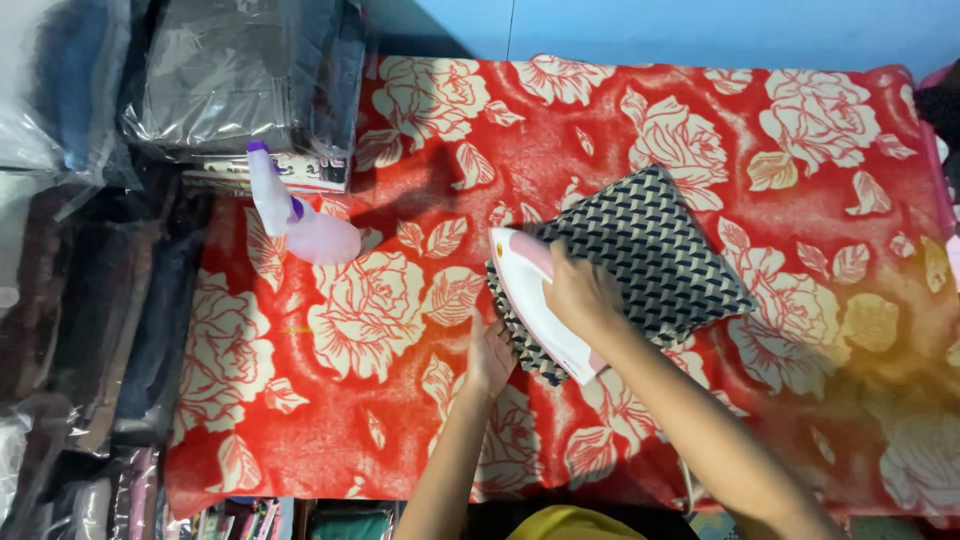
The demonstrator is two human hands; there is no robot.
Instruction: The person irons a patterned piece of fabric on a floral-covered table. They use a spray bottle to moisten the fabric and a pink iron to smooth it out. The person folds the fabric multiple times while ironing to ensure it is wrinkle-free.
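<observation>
The folded black-and-cream patterned cloth point(650, 250) lies on the red rose-print blanket point(420, 420), its long axis running diagonally from its near-left corner up to the far right. I press the pink-and-white iron point(535, 300) onto the cloth's near-left edge, my right hand point(580, 290) wrapped tight around its handle. My left hand point(490, 355) is just beside that same edge, fingers curled against the cloth. A lilac spray bottle point(300, 225) stands well left of the cloth.

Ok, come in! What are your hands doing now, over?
Right hand gripping the pink and white iron on the folded patterned cloth. Left hand pinning the cloth's near edge. Spray bottle lying off to the left, well apart.
</observation>
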